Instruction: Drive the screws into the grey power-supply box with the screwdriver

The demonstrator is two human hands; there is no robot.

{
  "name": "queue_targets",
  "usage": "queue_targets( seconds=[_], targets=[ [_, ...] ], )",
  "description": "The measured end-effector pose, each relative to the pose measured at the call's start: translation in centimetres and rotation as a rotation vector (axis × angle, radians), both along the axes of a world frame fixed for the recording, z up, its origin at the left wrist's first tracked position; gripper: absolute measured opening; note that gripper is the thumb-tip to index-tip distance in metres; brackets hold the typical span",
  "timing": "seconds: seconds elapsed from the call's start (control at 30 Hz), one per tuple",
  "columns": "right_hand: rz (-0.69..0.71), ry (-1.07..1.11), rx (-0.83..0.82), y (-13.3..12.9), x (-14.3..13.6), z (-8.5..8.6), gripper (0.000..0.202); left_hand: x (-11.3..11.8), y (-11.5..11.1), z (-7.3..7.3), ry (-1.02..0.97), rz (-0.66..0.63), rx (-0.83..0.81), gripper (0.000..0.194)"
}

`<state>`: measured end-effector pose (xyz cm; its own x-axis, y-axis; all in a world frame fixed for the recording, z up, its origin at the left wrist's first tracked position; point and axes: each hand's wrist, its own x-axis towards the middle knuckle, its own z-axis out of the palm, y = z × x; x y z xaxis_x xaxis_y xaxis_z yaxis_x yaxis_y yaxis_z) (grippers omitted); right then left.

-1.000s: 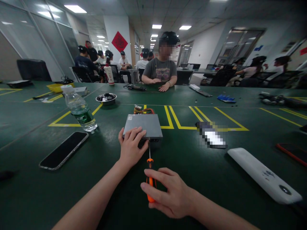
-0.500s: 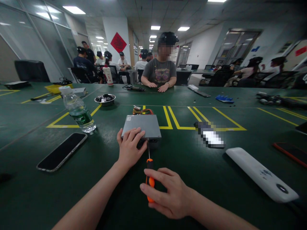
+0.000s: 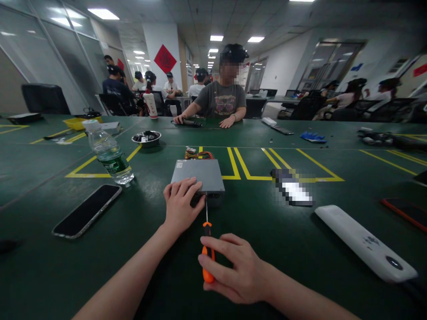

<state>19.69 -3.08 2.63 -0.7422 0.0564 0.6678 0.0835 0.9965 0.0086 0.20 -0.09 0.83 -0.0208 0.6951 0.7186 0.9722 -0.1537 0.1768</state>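
A grey metal computer power supply lies flat on the green table, its bundle of coloured cables bunched behind it. My left hand grips its near left corner, fingers over the top and thumb against the near side. In my right hand is an orange and black screwdriver, held between thumb and fingers. The screwdriver's shaft points away from me and its tip meets the near face of the power supply. Whatever the tip touches is too small to make out.
Left of the power supply stand a water bottle and a metal bowl of small dark parts; a phone lies nearer. On the right are another phone and a white elongated device. Across the table sits a person.
The screwdriver handle has turned slightly in my right fingers, its tip staying at the power supply. Across the table, the person's one hand has moved over to a dark tool-like object.
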Motion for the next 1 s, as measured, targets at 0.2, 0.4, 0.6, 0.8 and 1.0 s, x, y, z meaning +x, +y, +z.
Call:
queue_targets(
  seconds=[0.2, 0.4, 0.6, 0.8, 1.0],
  targets=[
    [0.019, 0.115, -0.04, 0.1, 0.2, -0.6, 0.025, 0.0, -0.1, 0.0, -0.002, 0.002, -0.007, 0.027],
    [0.031, -0.006, -0.05, 0.1, 0.0, -0.6, 0.033, 0.0, 0.0, -0.1, -0.012, 0.0, -0.004, 0.028],
    [-0.001, 0.06, 0.038, -0.1, -0.2, -0.1, 0.022, 0.0, -0.1, 0.0, -0.007, 0.003, -0.015, 0.027],
    [0.016, 0.064, -0.081, 0.2, 0.0, -1.3, 0.039, 0.0, -0.1, 0.0, -0.011, 0.007, -0.01, 0.026],
    [-0.003, -0.101, 0.0, -0.1, -0.3, -0.7, 0.03, 0.0, 0.0, -0.1, -0.022, -0.001, -0.014, 0.027]
  ],
)
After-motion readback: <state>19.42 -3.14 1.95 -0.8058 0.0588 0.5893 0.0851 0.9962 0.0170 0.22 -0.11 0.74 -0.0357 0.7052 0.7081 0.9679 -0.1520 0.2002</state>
